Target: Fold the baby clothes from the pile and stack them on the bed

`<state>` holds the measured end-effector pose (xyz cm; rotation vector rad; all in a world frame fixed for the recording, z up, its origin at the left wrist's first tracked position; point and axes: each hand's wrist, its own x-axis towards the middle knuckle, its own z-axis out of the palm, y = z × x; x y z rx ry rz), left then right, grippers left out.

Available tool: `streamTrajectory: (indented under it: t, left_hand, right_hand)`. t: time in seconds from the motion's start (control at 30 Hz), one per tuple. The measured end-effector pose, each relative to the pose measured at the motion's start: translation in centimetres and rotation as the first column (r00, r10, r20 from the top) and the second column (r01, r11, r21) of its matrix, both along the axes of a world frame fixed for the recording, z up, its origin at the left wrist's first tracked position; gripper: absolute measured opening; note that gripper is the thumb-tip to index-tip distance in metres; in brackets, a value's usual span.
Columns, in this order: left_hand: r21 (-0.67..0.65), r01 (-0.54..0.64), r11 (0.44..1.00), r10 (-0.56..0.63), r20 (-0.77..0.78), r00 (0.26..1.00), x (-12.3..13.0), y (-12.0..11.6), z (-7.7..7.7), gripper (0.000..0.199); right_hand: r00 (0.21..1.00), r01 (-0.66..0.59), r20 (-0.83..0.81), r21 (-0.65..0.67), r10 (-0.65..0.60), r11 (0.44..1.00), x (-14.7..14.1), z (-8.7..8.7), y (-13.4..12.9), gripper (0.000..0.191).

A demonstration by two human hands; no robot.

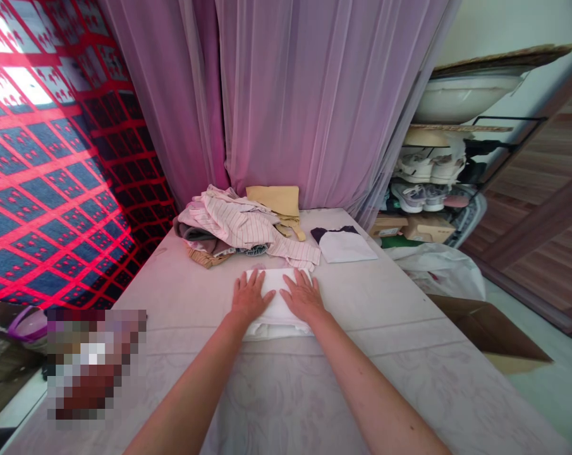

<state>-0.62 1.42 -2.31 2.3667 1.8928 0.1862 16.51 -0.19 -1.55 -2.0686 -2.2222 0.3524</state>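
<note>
A folded white garment (279, 309) lies on the pale patterned bed or table cover (191, 379) in front of me; its exact kind I cannot tell. My left hand (251, 295) rests flat on its left side, fingers spread. On its right side lies my right hand (302, 296), also flat with the fingers apart. Beyond the hands sits a heap of clothes, with a pink striped garment (233, 218) on top. A folded tan garment (280, 199) is behind that heap. To the right lies a folded white piece with dark sleeves (345, 245).
Purple curtains (314, 107) hang along the far edge. At right stands a rack with shoes (418, 196) and a white basin (466, 98). An open cardboard box (494, 328) and a plastic bag (442, 268) are beside the right edge. A red-and-black patterned cloth (53, 189) hangs at left.
</note>
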Motion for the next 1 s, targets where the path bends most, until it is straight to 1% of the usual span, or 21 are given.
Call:
streamTrajectory:
  t: [0.1,0.23,0.33,0.4,0.5,0.57,0.63,0.73,0.8,0.87,0.93,1.0]
  left_hand:
    - [0.019,-0.024,1.000,0.024,-0.012,1.000,0.2,0.0,0.0,0.070]
    - [0.020,-0.016,1.000,0.016,-0.034,0.999,0.4,-0.3,0.9,0.068]
    - [-0.001,0.005,1.000,-0.005,-0.033,0.999,0.4,-1.5,1.7,0.062]
    - [0.007,0.042,0.999,-0.042,-0.014,0.999,0.3,-2.8,1.8,0.058]
    - [0.046,0.100,0.994,-0.100,0.005,0.995,0.2,-4.9,1.3,0.055]
    - [0.071,0.114,0.991,-0.115,0.010,0.993,0.1,-5.8,0.8,0.054]
    - [0.086,0.110,0.990,-0.112,0.015,0.994,0.1,-6.1,0.4,0.053]
    - [0.079,0.096,0.992,-0.099,0.037,0.994,0.2,-6.1,0.1,0.054]
    - [0.074,0.091,0.993,-0.096,0.074,0.993,0.1,-5.8,0.0,0.055]
    - [0.067,0.094,0.993,-0.102,0.143,0.984,-0.2,-5.5,-0.2,0.055]
    - [0.062,0.101,0.993,-0.114,0.261,0.959,-0.9,-5.1,-0.6,0.053]
    - [0.076,0.082,0.994,-0.106,0.427,0.898,-1.9,-4.9,-1.1,0.048]
  right_hand:
    - [1.000,-0.004,-0.004,0.015,0.004,1.000,0.0,0.0,-0.1,0.056]
    - [1.000,-0.009,-0.003,0.042,0.009,0.999,0.0,0.7,-0.2,0.054]
    - [1.000,-0.013,-0.012,0.052,0.013,0.999,0.0,1.3,-1.2,0.053]
    - [0.999,-0.039,-0.025,0.074,0.041,0.997,0.1,1.4,-2.5,0.054]
    - [0.994,-0.098,-0.031,0.082,0.101,0.992,0.2,0.8,-4.7,0.053]
    - [0.993,-0.115,-0.025,0.080,0.117,0.990,0.4,0.2,-5.7,0.052]
    - [0.993,-0.113,-0.017,0.090,0.115,0.990,0.4,-0.1,-6.0,0.052]
    - [0.994,-0.104,-0.022,0.097,0.106,0.990,0.3,-0.1,-5.9,0.052]
    - [0.992,-0.108,-0.046,0.111,0.114,0.988,0.3,-0.1,-5.7,0.052]
    - [0.988,-0.109,-0.097,0.149,0.124,0.983,0.4,-0.3,-5.5,0.050]
    - [0.974,-0.076,-0.193,0.230,0.122,0.970,0.9,-0.8,-5.5,0.045]
    - [0.935,0.008,-0.334,0.353,0.118,0.936,1.9,-1.6,-5.6,0.039]
